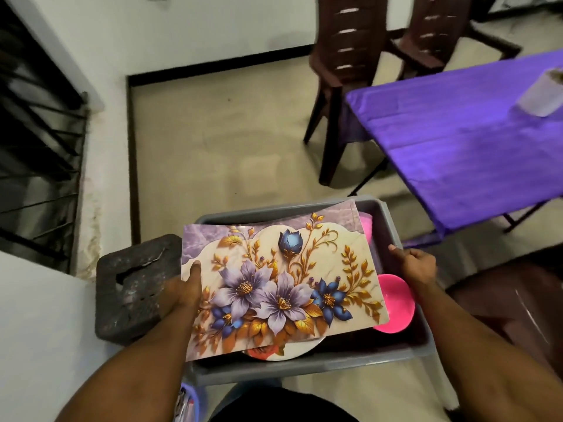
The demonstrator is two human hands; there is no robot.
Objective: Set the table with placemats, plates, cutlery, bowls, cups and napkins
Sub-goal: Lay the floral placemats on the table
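- Placemat (283, 278): floral, long axis running left-right, held over the grey tub (304, 368).
- Left hand (182, 289): thumb on top, pinching the placemat's left edge; nearer.
- Right hand (416, 264): fingers curled on the tub's right rim.
- Table (469, 141): off to the right, well apart.
- Hidden: plate (300, 348) and pink bowls (396, 303) part-covered; cutlery unseen.

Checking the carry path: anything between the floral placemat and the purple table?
Nothing visible. The left hand holds the placemat above the grey tub; open floor lies toward the table. The brown chairs stand at its far side.
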